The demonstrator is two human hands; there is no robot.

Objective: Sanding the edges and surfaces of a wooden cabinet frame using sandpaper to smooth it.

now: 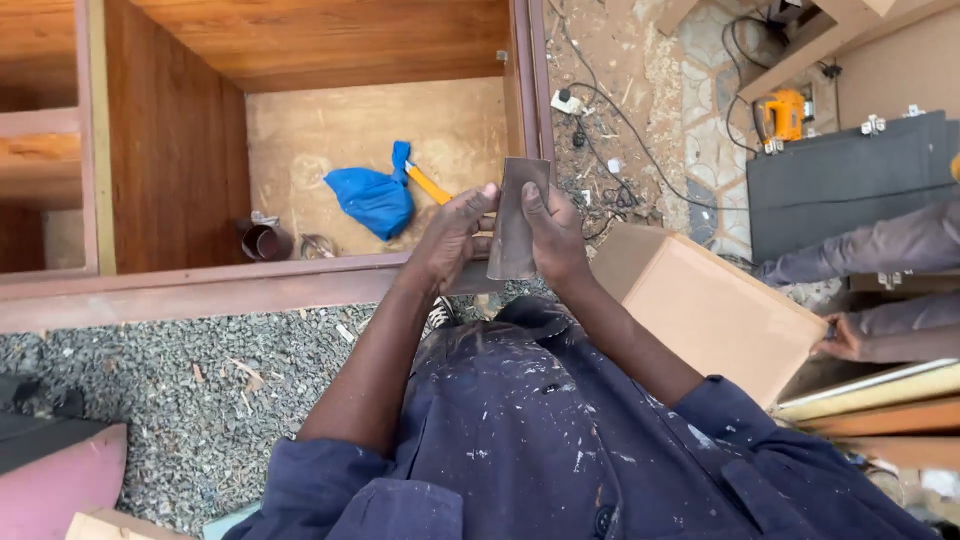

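Looking leftward of my hands first, I see a dark tin (266,241) on the floor of the wooden cabinet (180,150), then a blue bag (374,199) just beyond my left hand (455,235). That hand is closed on the left edge of a thin brown sheet (516,215), held upright between both hands. My right hand (553,238) grips its other edge, thumb on the face. Right of that hand sits a cardboard box (710,310), and farther right another person's hand (842,337).
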